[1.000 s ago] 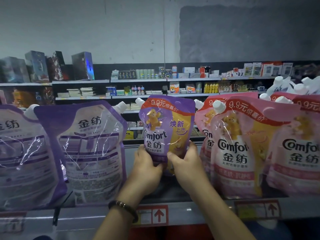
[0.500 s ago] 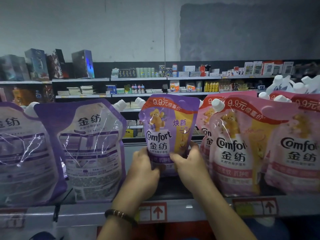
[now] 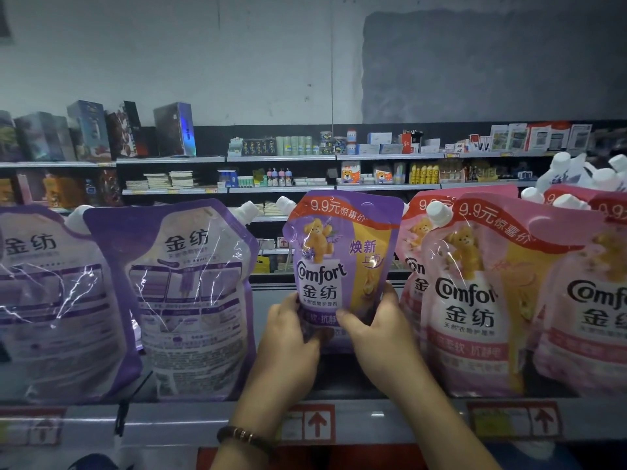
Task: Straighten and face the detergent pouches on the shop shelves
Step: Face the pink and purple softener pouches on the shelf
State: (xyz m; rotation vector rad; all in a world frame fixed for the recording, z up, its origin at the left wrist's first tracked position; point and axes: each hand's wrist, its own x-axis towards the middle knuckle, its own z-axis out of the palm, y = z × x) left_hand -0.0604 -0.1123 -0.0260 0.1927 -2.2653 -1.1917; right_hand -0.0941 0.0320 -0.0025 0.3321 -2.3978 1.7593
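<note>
We see tall dark boxes (image 3: 174,128) at the left end of the far rack (image 3: 281,158), top board. Yellow bottles (image 3: 424,174) stand one board lower, rightward.

shelf (image 3: 169,425) | purple pouches (image 3: 196,300) left (backs out) | pink pouches (image 3: 475,300) right

centre purple pouch (image 3: 342,266): front out, near upright, cap top-left; lower corners gripped by left hand (image 3: 288,337) and right hand (image 3: 380,330); mid shelf (image 3: 169,422), back from front edge
left purple pouches (image 3: 190,296): two, backs out, overlapping, shelf's left end
pink pouches (image 3: 475,300): fronts out, crowded, overlapping, right end
</note>
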